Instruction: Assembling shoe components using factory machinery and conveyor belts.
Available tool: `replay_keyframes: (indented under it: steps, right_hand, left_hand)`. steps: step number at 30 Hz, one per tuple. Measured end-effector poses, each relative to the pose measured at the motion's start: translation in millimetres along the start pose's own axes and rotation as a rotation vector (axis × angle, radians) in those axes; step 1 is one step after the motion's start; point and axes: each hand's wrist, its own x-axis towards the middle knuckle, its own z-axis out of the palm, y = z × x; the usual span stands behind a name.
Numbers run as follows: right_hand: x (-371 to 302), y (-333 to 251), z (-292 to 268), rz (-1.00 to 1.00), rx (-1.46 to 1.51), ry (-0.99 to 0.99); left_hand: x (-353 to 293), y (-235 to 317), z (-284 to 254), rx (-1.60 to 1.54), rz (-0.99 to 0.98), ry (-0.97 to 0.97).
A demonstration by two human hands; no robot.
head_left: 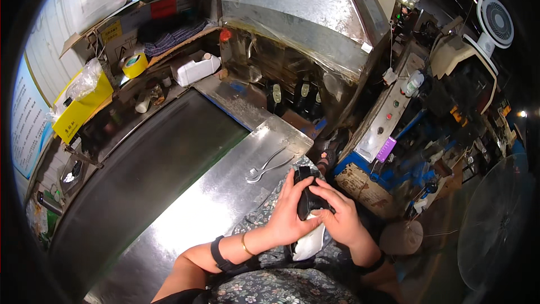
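Over my lap, both hands grip a black shoe (307, 202) with a white part (309, 244) hanging at its lower end. My left hand (288, 209) wraps its left side, thumb near the white part. My right hand (339, 214) closes on the other side, fingertips on the black upper face. Fingers hide much of the shoe's outline. To the left, a pair of silver pincers (263, 170) lies on the metal tabletop (199, 200), touched by neither hand.
A dark conveyor belt (152, 152) runs along the metal tabletop's left. Beyond it, a shelf bears a yellow box (81, 107), yellow tape roll (135, 66) and white jug (196, 68). Black shoes (302, 93) stand ahead under a metal hood. A thread cone (401, 237) and fan (495, 22) are at right.
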Motion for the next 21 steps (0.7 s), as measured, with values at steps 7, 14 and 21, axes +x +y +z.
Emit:
replay_keyframes:
  steps: [7,14,21]
  right_hand:
    - [-15.1,-11.5,9.2,-0.002,-0.062,0.104]
    - [-41.0,32.8,38.4,0.351,0.355,0.224]
    - [-67.8,62.8,30.1,0.575,0.476,0.237]
  left_hand:
    - [-9.4,10.9,1.9,0.065,0.082,0.043]
    - [24.1,-17.2,-12.7,-0.001,0.016,-0.001]
    - [53.9,-27.1,-16.9,-0.354,-0.141,-0.043]
